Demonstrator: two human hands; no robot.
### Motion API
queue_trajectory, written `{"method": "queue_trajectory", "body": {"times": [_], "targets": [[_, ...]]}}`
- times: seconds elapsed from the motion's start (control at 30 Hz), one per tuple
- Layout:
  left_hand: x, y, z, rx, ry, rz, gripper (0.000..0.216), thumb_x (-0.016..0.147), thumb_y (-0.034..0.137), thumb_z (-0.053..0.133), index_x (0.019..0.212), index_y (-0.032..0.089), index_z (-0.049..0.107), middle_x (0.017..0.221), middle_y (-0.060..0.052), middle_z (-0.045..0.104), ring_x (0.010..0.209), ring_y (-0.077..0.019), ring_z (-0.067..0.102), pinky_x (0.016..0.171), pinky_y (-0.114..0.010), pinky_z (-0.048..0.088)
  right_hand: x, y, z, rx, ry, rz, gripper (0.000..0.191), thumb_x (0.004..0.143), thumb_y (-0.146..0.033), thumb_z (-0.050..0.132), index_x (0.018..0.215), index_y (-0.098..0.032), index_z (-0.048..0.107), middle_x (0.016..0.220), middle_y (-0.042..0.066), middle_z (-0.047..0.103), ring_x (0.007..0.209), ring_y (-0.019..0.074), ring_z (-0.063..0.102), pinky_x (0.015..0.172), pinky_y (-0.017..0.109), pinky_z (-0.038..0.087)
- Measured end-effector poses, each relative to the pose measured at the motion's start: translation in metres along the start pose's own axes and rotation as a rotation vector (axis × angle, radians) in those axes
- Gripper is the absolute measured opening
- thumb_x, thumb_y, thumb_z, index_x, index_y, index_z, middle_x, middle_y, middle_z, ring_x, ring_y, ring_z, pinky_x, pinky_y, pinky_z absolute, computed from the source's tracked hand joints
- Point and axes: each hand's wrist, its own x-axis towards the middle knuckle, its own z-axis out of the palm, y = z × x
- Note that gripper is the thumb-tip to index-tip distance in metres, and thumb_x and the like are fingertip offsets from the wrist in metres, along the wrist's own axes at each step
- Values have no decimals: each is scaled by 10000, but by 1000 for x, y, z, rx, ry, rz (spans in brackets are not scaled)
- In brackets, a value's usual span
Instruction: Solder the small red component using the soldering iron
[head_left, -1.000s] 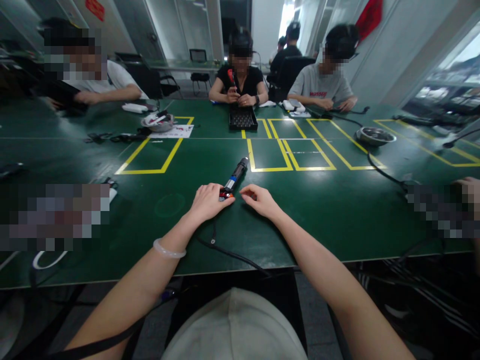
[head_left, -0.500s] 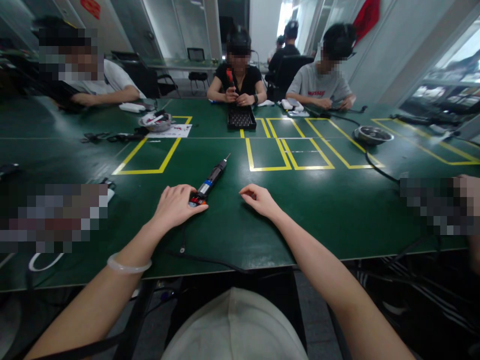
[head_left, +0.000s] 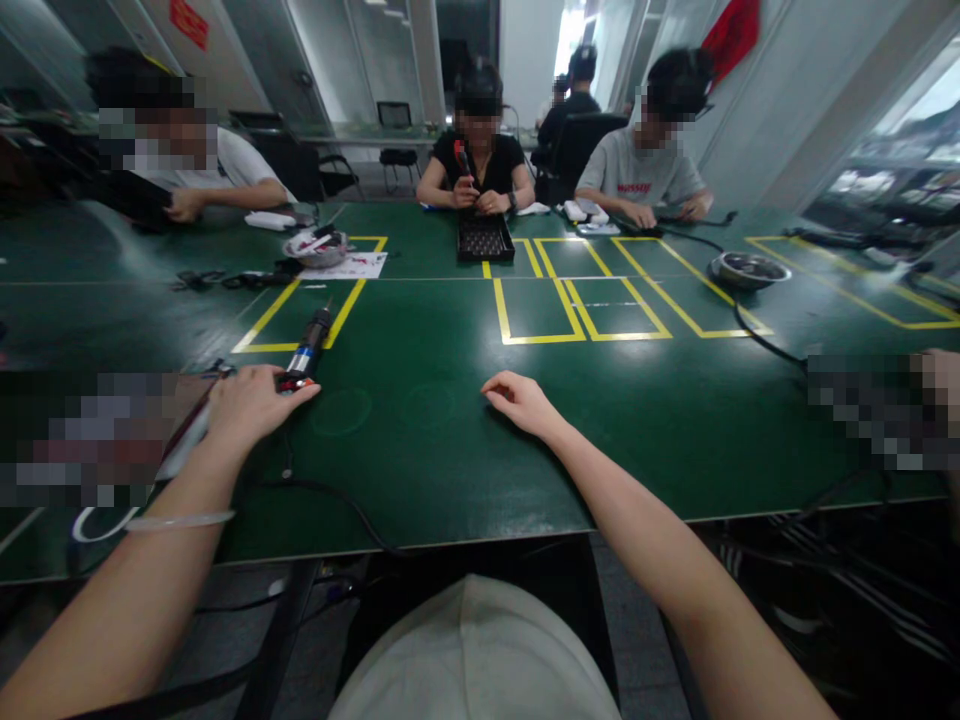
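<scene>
My left hand (head_left: 253, 402) is wrapped round the rear end of an electric screwdriver (head_left: 306, 348) at the left of the green table (head_left: 450, 480). The screwdriver's dark body has a blue and silver band, and its thin bit points away from me. Below the hand, a black cable runs along the table towards the front edge. My right hand (head_left: 519, 402) rests on the tabletop, with its fingers curled together and nothing visible in them.
Yellow tape outlines (head_left: 540, 338) mark the table's middle. A bowl of small parts (head_left: 319, 248) stands at the back left, a metal dish (head_left: 750, 270) at the right. Across the table, a co-worker (head_left: 477, 170) sits behind a black tray (head_left: 484, 242). Other people sit on both sides.
My left hand has moved to the left with the screwdriver, which now lies further from my right hand. The right hand has stayed in place.
</scene>
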Motion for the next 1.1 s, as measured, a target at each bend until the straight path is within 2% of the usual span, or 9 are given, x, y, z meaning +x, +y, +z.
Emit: {"method": "queue_trajectory", "body": {"times": [0.17, 0.33, 0.43, 0.5, 0.6, 0.67, 0.73, 0.9, 1.1], "targets": [[-17, 8, -2, 44, 255, 72, 492, 861, 564, 449, 1058, 134, 583, 1116, -147, 612, 1058, -282, 504, 971, -366, 298, 0, 0, 0, -8, -9, 0, 143, 869, -194, 556, 940, -165, 677, 865, 33, 667, 697, 124, 558, 672, 248, 426], [-23, 14, -1, 60, 345, 100, 350, 884, 452, 440, 965, 150, 597, 1019, -112, 627, 995, -251, 521, 1009, -374, 287, 0, -1, 0, -16, -14, 4, 140, 870, -196, 556, 934, -168, 677, 851, 32, 658, 697, 127, 553, 664, 250, 422], [-25, 20, -6, -50, 378, 78, 339, 894, 419, 437, 985, 139, 606, 1012, -119, 639, 967, -259, 545, 960, -394, 352, 1, -1, 0, -12, -14, -1, 142, 870, -194, 553, 935, -167, 676, 835, 31, 652, 703, 130, 555, 663, 251, 422], [-28, 35, -12, -269, 385, 62, 344, 890, 436, 464, 1009, 143, 599, 990, -105, 652, 929, -250, 574, 898, -383, 410, 1, -2, 1, -8, -16, -2, 139, 868, -194, 555, 929, -168, 677, 837, 32, 654, 703, 131, 555, 663, 252, 422], [-38, 75, -23, -857, 275, 147, 344, 869, 455, 530, 1027, 152, 568, 973, -74, 669, 888, -203, 624, 858, -347, 468, 1, -4, 0, 7, -15, 3, 138, 864, -198, 557, 922, -167, 678, 846, 35, 661, 704, 133, 559, 667, 256, 425], [-46, 110, -30, -1277, 81, 231, 342, 850, 454, 558, 994, 144, 553, 950, -77, 670, 864, -192, 647, 854, -359, 499, 0, -5, -1, 28, -18, 13, 141, 865, -207, 556, 920, -166, 680, 847, 35, 668, 705, 135, 564, 675, 260, 430], [-54, 144, -37, -1516, -115, 272, 355, 821, 457, 616, 982, 145, 566, 952, -71, 668, 862, -183, 650, 855, -362, 514, 0, -7, -2, 65, -27, 33, 146, 867, -225, 558, 917, -166, 682, 832, 31, 675, 701, 135, 571, 681, 262, 437], [-66, 204, -43, -1690, -339, 347, 329, 785, 443, 685, 932, 154, 631, 929, -38, 649, 798, -128, 605, 790, -289, 517, 2, -3, -2, 263, -39, 133, 171, 871, -293, 562, 913, -165, 666, 782, 25, 683, 684, 137, 608, 670, 261, 466], [-65, 220, -23, -1628, -337, 364, 311, 782, 425, 674, 929, 157, 617, 863, -34, 652, 766, -135, 604, 769, -292, 504, 6, 0, -1, 437, -14, 181, 307, 912, -428, 487, 880, -160, 635, 725, 22, 659, 617, 114, 587, 596, 235, 457]]}}
